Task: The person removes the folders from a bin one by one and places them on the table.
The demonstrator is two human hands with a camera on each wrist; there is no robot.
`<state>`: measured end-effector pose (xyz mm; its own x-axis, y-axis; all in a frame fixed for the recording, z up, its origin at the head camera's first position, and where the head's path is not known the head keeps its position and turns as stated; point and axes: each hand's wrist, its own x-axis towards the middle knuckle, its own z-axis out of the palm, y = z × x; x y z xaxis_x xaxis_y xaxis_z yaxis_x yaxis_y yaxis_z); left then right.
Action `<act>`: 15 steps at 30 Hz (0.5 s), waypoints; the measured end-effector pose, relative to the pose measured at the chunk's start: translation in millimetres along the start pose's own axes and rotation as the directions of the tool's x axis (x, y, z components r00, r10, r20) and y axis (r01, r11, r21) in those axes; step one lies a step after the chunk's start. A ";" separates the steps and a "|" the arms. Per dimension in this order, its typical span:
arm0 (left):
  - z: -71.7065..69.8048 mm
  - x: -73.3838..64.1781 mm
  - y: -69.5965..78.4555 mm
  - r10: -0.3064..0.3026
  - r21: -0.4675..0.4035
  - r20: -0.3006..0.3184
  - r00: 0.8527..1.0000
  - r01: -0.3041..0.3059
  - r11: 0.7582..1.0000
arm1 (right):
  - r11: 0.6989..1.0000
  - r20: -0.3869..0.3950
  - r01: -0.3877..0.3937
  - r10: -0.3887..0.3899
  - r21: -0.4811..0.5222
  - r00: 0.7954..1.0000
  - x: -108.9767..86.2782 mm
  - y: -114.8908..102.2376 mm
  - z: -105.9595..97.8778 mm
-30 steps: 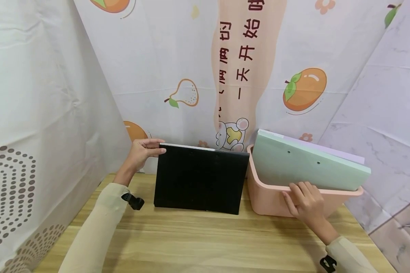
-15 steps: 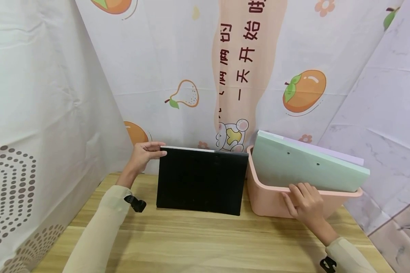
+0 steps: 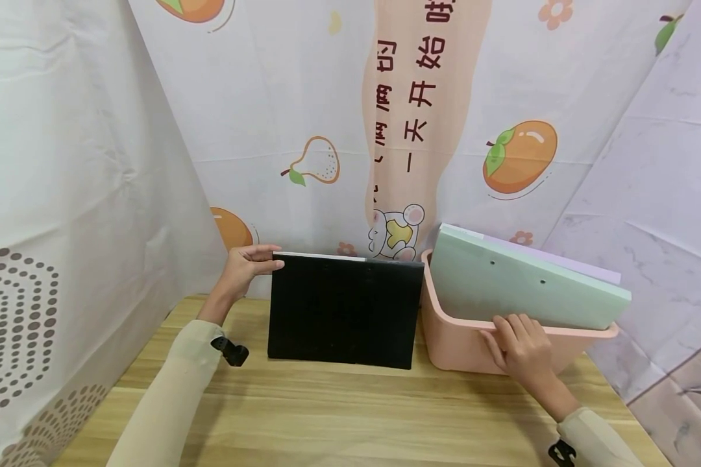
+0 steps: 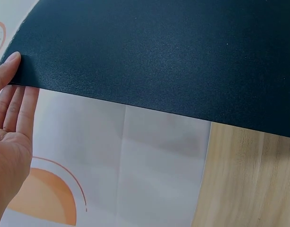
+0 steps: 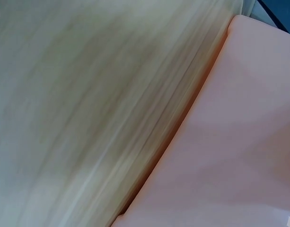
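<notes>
In the head view my left hand (image 3: 238,272) pinches a black file folder (image 3: 344,311) by its upper left corner, thumb in front and fingers behind. The folder stands on its long side, with a white strip along part of its top edge. The left wrist view shows the folder's dark cover (image 4: 149,52) and my thumb on its corner. My right hand (image 3: 522,350) grips the front rim of a pink plastic bin (image 3: 455,344), fingers over the edge and thumb outside. A mint green folder (image 3: 520,282) and a lilac folder (image 3: 566,261) lean inside the bin.
The wooden table (image 3: 350,415) spreads in front of both hands. Behind it hangs a white curtain (image 3: 251,97) printed with fruit and characters. The right wrist view holds only the bin's wall (image 5: 220,132), the tabletop (image 5: 88,104) and a dark corner, without the hand.
The black folder has come down slightly on its left side, my left hand moving with it. My right hand stays on the bin's rim.
</notes>
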<state>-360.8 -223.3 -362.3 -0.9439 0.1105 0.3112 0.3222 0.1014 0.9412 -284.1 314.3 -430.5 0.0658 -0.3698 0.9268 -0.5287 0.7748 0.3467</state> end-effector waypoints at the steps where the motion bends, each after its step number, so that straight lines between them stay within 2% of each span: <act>1: -0.3 0.0 -0.2 0.000 -0.002 0.002 1.000 0.000 1.000 | 1.000 0.004 0.001 -0.001 -0.003 1.000 -0.3 0.1 0.0; 15: -1.3 -0.8 1.3 -0.002 0.009 0.016 1.000 0.002 1.000 | 1.000 0.008 -0.005 0.005 -0.013 1.000 -6.4 2.5 1.5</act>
<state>-359.7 -224.6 -361.2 -0.9432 0.1257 0.3074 0.3212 0.1101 0.9406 -287.1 317.8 -435.7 0.0563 -0.3703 0.9272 -0.5176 0.7833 0.3443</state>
